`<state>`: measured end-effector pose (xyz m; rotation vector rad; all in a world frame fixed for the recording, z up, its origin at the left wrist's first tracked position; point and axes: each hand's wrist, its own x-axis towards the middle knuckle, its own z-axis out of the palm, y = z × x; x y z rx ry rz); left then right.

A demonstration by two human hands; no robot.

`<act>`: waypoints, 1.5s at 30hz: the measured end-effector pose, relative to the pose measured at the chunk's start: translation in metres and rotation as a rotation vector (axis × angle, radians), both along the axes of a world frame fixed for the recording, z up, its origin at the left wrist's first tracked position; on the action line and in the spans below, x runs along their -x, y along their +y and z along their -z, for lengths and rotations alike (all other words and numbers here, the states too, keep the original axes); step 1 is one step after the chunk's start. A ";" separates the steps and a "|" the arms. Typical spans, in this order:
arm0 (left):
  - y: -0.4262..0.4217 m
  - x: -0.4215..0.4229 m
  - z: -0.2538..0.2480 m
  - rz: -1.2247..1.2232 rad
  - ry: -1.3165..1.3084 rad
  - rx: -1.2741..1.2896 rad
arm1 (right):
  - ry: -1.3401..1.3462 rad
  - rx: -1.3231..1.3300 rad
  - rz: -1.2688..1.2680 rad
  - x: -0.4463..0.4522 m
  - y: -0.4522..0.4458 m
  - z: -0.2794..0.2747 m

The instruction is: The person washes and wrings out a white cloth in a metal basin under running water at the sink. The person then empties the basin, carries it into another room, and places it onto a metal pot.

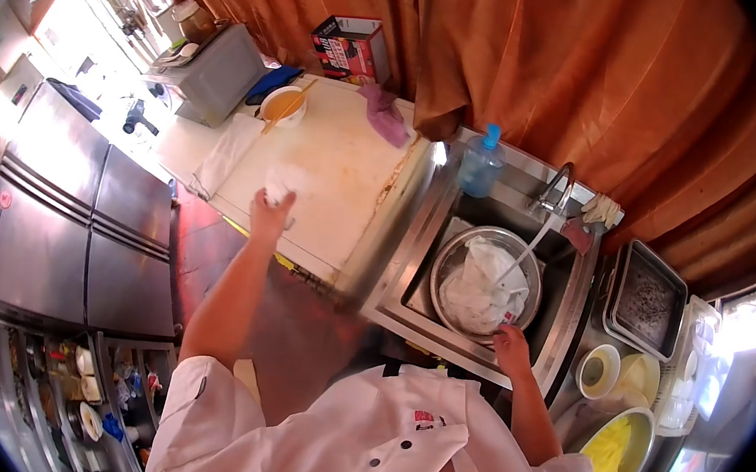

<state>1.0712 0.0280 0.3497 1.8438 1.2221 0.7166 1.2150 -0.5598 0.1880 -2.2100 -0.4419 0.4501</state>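
My left hand is over the near edge of the pale worktop, its fingers closed on a small white cloth, blurred against the surface. At the sink, my right hand is at the near right rim of a round metal basin, fingers bent around the edge. A wet white cloth fills the basin, and a stream of water runs onto it from the faucet.
On the worktop are a bowl with chopsticks, a purple cloth and a red-black box. A blue bottle stands at the sink's back corner. Trays and a bowl of yellow food are right; steel fridges left.
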 end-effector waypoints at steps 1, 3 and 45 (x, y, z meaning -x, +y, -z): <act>0.028 0.004 0.010 -0.045 0.036 -0.088 | 0.095 0.014 0.086 0.007 0.003 -0.004; 0.081 0.010 0.025 -0.085 0.063 -0.168 | 0.059 0.069 0.090 0.022 0.013 -0.004; -0.040 0.088 -0.033 0.521 -0.716 0.791 | 0.039 -0.394 -0.385 0.082 0.273 -0.212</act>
